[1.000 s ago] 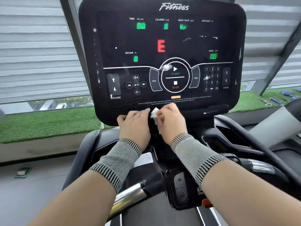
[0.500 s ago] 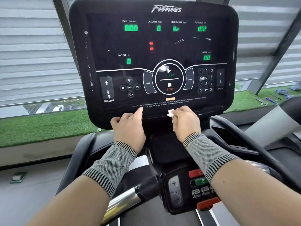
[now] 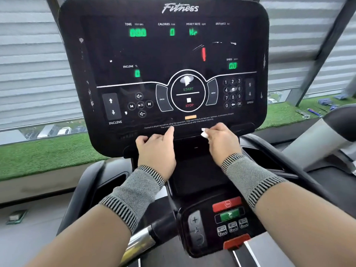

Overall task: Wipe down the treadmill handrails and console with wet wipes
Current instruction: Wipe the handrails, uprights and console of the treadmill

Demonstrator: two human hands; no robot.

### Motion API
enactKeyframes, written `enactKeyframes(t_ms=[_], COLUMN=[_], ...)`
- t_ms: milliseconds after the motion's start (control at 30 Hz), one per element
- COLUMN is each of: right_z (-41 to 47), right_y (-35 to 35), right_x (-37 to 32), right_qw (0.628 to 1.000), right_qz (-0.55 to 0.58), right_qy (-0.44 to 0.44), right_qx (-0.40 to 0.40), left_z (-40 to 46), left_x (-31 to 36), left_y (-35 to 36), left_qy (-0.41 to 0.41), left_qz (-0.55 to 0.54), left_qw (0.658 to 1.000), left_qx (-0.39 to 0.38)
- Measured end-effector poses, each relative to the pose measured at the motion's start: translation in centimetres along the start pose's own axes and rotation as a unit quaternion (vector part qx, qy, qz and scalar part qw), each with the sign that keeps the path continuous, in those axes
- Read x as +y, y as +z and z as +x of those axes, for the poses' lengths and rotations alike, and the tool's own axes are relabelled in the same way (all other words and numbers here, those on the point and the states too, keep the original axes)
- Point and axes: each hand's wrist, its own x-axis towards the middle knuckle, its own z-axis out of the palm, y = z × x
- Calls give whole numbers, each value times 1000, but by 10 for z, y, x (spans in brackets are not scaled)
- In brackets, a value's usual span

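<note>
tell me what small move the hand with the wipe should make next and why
Probably sweep the wet wipe sideways along the console lower edge. The right hand pinches it there, the left hand rests beside it, and smudges show higher up.

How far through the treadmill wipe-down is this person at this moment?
Little looks finished: the console carries white specks and smears on its left edge and upper screen. In hand: the right hand pinches a wet wipe at the console's bottom edge, while the left hand rests on that edge. Left: most of the console face and the chrome handrail.
</note>
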Motion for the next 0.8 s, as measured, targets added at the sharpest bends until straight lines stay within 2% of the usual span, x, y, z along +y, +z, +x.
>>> enactKeyframes(t_ms=[67,133,267,333,533,633,733,800], right_z=[-4,-7,-8,-4,0,-3,-5,-7], right_y=[2,10,22,23,6,0,8,15], right_x=[-11,-34,-61,-48,-2,-18,-47,-56], right_qw=[998,992,982,984,990,998,991,988], right_qz=[44,93,128,138,131,56,52,73], right_qy=[-20,-81,-137,-111,45,-6,-116,-128], right_qx=[29,39,18,17,18,9,-32,-46], left_z=[2,2,0,0,-1,-1,1,2], left_x=[0,1,2,0,1,2,2,3], left_y=[-1,-1,0,1,-1,0,0,1], left_qy=[-4,-8,-16,-11,-9,-8,-11,-11], left_qz=[0,2,-2,-2,-4,6,23,29], left_qw=[1000,1000,1000,1000,1000,1000,1000,999], left_qx=[5,8,13,18,8,4,4,8])
